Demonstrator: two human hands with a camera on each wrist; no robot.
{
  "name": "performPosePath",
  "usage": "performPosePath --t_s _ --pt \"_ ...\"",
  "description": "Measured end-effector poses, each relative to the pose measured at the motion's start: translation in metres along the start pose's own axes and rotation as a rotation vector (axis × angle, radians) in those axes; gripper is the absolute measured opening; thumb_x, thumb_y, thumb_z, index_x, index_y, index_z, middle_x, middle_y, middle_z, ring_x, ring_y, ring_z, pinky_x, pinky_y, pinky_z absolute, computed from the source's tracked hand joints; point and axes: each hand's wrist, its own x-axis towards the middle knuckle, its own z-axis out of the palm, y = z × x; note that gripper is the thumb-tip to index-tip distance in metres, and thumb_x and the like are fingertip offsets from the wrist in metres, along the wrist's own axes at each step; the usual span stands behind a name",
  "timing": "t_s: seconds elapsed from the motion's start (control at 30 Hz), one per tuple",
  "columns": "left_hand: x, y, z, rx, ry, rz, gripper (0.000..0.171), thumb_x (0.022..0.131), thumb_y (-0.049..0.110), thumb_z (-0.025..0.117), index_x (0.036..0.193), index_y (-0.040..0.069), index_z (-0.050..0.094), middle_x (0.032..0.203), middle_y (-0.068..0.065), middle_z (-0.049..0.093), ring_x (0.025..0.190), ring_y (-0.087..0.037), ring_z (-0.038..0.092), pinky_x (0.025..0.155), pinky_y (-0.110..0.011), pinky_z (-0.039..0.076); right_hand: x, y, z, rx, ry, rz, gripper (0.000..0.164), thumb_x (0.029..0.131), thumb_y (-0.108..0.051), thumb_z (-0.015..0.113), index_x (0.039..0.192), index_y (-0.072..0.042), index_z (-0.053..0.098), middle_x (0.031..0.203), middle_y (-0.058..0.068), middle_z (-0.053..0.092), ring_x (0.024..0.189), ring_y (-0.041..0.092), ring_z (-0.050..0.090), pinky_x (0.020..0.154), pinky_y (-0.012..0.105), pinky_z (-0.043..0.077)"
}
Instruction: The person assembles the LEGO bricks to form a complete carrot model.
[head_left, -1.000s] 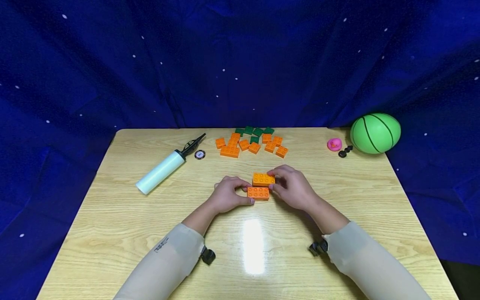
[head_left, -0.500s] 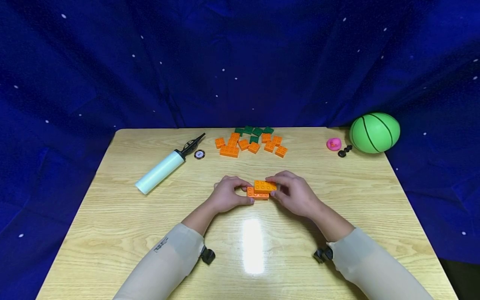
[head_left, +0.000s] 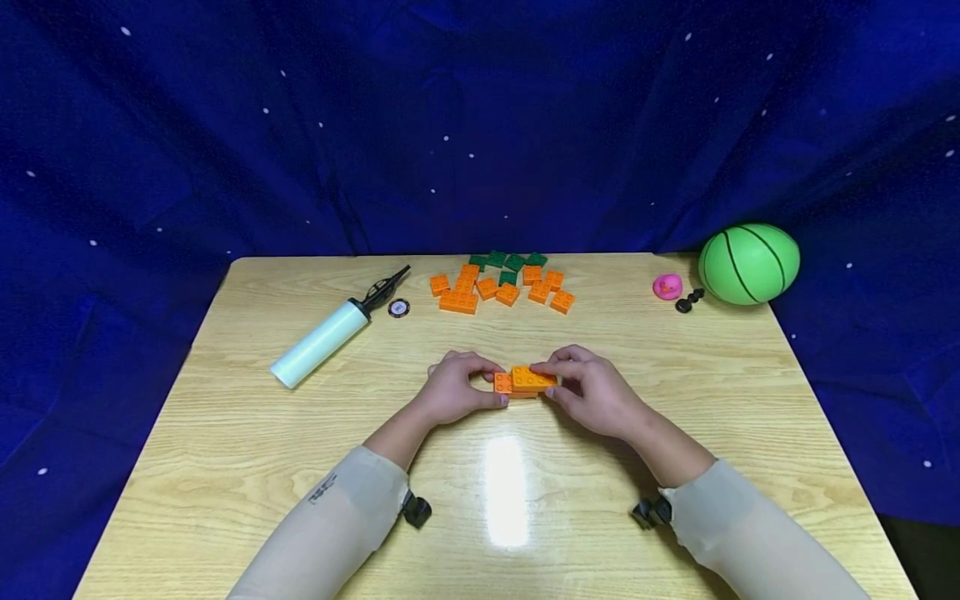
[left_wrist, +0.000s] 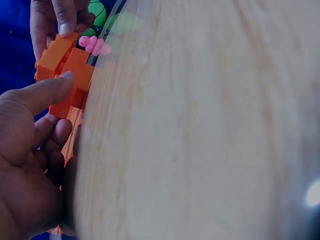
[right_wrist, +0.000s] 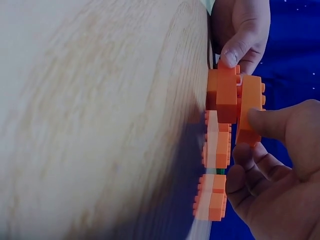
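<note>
My left hand [head_left: 461, 389] pinches an orange building brick [head_left: 502, 382] between thumb and fingers, low over the table. With thumb and fingertips, my right hand [head_left: 592, 390] grips a lighter orange eight-stud brick [head_left: 534, 379] directly above it, shifted to the right so two columns of the lower studs show. From the right wrist view, the upper brick [right_wrist: 250, 110] is slightly tilted, with a narrow gap to the lower brick [right_wrist: 227, 95]. Another orange block [right_wrist: 212, 90] shows beneath the lower brick, on the table side.
Several loose orange bricks [head_left: 458, 301] and green bricks [head_left: 507, 278] lie at the back middle. A hand pump [head_left: 322, 342] and a poker chip [head_left: 399, 308] are to the left. At the back right sit a pink rubber duck [head_left: 667, 287], a small black object [head_left: 684, 306] and a green ball [head_left: 750, 264].
My right hand has brought its brick from behind the left-hand brick toward me and over it, slightly to the right. The left hand has stayed in place.
</note>
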Motion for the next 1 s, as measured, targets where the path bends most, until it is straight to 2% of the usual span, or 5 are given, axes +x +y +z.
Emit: performPosePath --t_s 0.37,0.5,0.8,0.9,1.0 --pt "0.0001 -0.0011 0.0003 -0.005 -0.004 0.003 0.041 0.08 0.041 0.089 0.116 0.023 0.078 0.098 0.011 0.067 0.104 -0.016 0.051 0.094 -0.049 0.029 0.0004 -0.0014 0.0007 0.015 -0.022 -0.001 0.036 0.092 -0.012 0.078 0.128 -0.02 0.075 0.118 0.003 0.061 0.083 0.022 0.061 0.07 0.033 0.054" --pt "0.0004 -0.0009 0.0002 -0.003 -0.003 0.004 0.041 0.08 0.041 0.089 0.115 0.023 0.078 0.098 0.011 0.067 0.105 -0.016 0.051 0.094 -0.048 0.029 0.0021 -0.0019 0.0013 0.019 -0.024 -0.003 0.037 0.091 -0.011 0.078 0.127 -0.019 0.075 0.116 0.003 0.06 0.084 0.023 0.062 0.071 0.036 0.055" --pt "0.0 -0.0001 -0.0009 -0.008 -0.005 -0.001 0.04 0.08 0.041 0.089 0.115 0.023 0.078 0.098 0.011 0.067 0.107 -0.017 0.051 0.094 -0.049 0.029 0.0044 -0.0017 0.004 0.01 -0.015 -0.014 0.035 0.09 -0.015 0.081 0.125 -0.019 0.074 0.122 0.002 0.062 0.081 0.023 0.059 0.068 0.031 0.051" --pt "0.0001 -0.0003 -0.0009 -0.007 -0.004 0.001 0.04 0.081 0.041 0.089 0.115 0.023 0.078 0.098 0.011 0.067 0.107 -0.017 0.051 0.094 -0.049 0.029 0.0053 -0.0019 0.0052 0.001 -0.016 -0.023 0.034 0.092 -0.018 0.081 0.125 -0.018 0.073 0.124 0.001 0.066 0.095 0.021 0.064 0.081 0.036 0.055" --pt "0.0003 -0.0008 -0.0003 -0.004 -0.006 0.002 0.04 0.081 0.041 0.089 0.115 0.023 0.078 0.097 0.011 0.067 0.105 -0.016 0.051 0.094 -0.048 0.029 0.0054 -0.0021 0.0055 -0.009 -0.02 -0.022 0.033 0.093 -0.018 0.08 0.125 -0.019 0.072 0.123 -0.001 0.069 0.111 0.02 0.064 0.097 0.043 0.053"
